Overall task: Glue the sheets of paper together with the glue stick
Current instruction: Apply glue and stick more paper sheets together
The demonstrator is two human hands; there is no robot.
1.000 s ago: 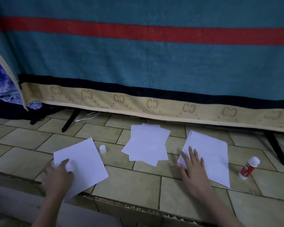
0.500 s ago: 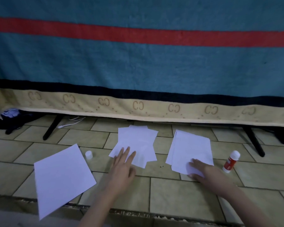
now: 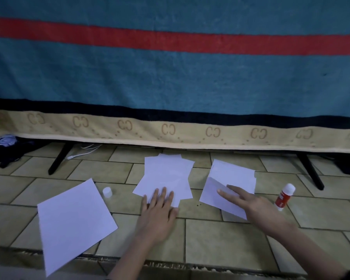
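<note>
Paper in three lots on the tiled floor (image 3: 220, 239). Your left hand (image 3: 158, 213) lies flat, fingers spread, on the middle stack (image 3: 168, 174); right hand (image 3: 250, 203) flat on the right sheets (image 3: 230, 178), gripping nothing. Glue stick (image 3: 284, 197) stands just right, cap (image 3: 107, 192) apart. Judged: sorting; next, take one sheet.

Both hands (image 3: 158, 209) (image 3: 256, 205) press flat on separate paper stacks (image 3: 166, 174) (image 3: 230, 178).

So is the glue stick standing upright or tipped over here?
Upright. The glue stick stands on the tiled floor, white end up, right of the right-hand sheets.
</note>
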